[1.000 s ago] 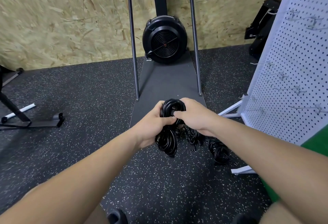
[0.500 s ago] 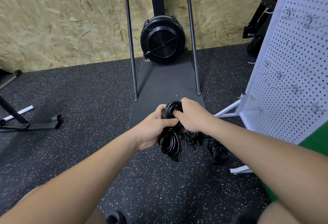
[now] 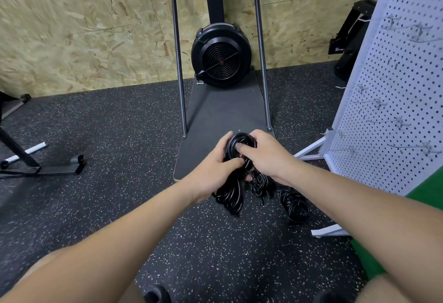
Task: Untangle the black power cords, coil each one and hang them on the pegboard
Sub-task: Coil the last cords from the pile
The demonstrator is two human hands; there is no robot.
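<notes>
A coiled black power cord [image 3: 231, 192] hangs in front of me, held by both hands. My left hand [image 3: 213, 170] grips its left side with the thumb across the loops. My right hand [image 3: 261, 156] curls round the top of the coil, fingers tucked into the loop. Two more bundles of black cord [image 3: 294, 204] lie on the speckled floor below my right wrist. The white pegboard [image 3: 393, 101] stands at the right with several bare metal hooks [image 3: 383, 121] sticking out.
A black fan-wheel exercise machine [image 3: 220, 55] with two upright rails and a dark base mat [image 3: 215, 120] stands straight ahead against the chipboard wall. The pegboard's white feet [image 3: 328, 232] reach onto the floor. A black frame [image 3: 40, 168] lies at the left.
Both hands have stayed on the coil; the right fingers have shifted deeper into the top loop. The view has drifted slightly.
</notes>
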